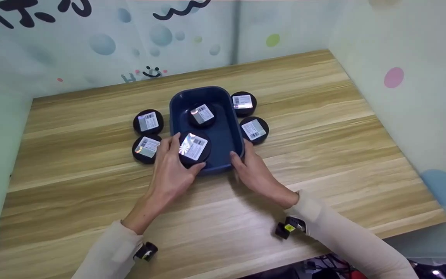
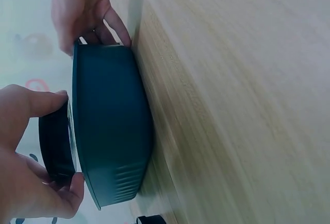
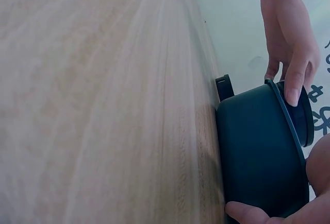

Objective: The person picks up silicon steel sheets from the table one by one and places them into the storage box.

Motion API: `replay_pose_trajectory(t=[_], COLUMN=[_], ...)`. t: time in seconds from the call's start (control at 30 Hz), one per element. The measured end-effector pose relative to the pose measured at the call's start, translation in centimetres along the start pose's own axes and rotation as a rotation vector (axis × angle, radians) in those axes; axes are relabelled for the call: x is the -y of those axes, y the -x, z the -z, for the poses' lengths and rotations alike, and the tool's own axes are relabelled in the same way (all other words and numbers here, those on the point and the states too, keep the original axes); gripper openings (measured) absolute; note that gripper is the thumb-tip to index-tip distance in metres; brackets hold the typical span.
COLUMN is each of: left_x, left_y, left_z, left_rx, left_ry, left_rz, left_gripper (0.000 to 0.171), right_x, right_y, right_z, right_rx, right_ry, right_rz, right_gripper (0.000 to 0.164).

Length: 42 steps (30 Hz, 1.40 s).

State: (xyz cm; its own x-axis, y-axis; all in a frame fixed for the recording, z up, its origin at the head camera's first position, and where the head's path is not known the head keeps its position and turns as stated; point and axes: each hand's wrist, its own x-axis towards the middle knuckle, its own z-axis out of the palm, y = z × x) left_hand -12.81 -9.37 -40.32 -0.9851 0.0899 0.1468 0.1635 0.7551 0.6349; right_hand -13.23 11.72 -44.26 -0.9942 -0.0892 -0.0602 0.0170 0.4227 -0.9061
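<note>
A dark blue rectangular plastic tub [image 1: 223, 149] stands on the wooden table. One round black disc-shaped container [image 1: 202, 115] with a white barcode label lies inside it, toward the back. My left hand [image 1: 172, 167] grips a second labelled black round container [image 1: 194, 148] by its sides, level with the tub's rim at the near left. In the left wrist view this container [image 2: 55, 141] sits between thumb and fingers, partly above the rim. My right hand [image 1: 254, 169] grips the tub's near right wall, thumb at the rim and fingers along the outside.
Two more labelled black round containers [image 1: 148, 122] lie left of the tub, and two others [image 1: 254, 130] lie right of it. Behind the table stands a printed wall panel [image 1: 192, 42]. Dark cables [image 1: 333, 265] show below the table's front edge.
</note>
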Motion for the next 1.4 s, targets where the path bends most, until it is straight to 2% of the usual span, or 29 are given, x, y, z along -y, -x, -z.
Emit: replay_pose_trajectory(t=[0.23, 0.43, 0.77, 1.17, 1.4], left_x=[-0.7, -1.3, -2.0, -1.9, -1.7], left_y=[-1.2, -2.3, -3.7, -4.3, -4.7], left_z=[-0.3, -0.4, -0.8, -1.9, -2.5], left_rx=[0.032, 0.074, 0.148, 0.183, 0.186], left_ry=[-0.059, -0.062, -0.104, -0.124, -0.154], left_rz=[-0.033, -0.038, 0.008, -0.043, 0.002], left_gripper=[0.095, 0.095, 0.094, 0.092, 0.093], right_x=[-0.1, 0.1, 0.0, -0.1, -0.2], right_y=[-0.1, -0.1, -0.2, -0.2, -0.1], right_z=[-0.1, -0.1, 0.1, 0.0, 0.0], right_rx=[0.003, 0.011, 0.011, -0.005, 0.011], right_ry=[-0.001, -0.02, -0.022, 0.004, -0.014], right_rz=[0.004, -0.003, -0.007, 0.0, -0.012], right_gripper=[0.052, 0.053, 0.052, 0.051, 0.052])
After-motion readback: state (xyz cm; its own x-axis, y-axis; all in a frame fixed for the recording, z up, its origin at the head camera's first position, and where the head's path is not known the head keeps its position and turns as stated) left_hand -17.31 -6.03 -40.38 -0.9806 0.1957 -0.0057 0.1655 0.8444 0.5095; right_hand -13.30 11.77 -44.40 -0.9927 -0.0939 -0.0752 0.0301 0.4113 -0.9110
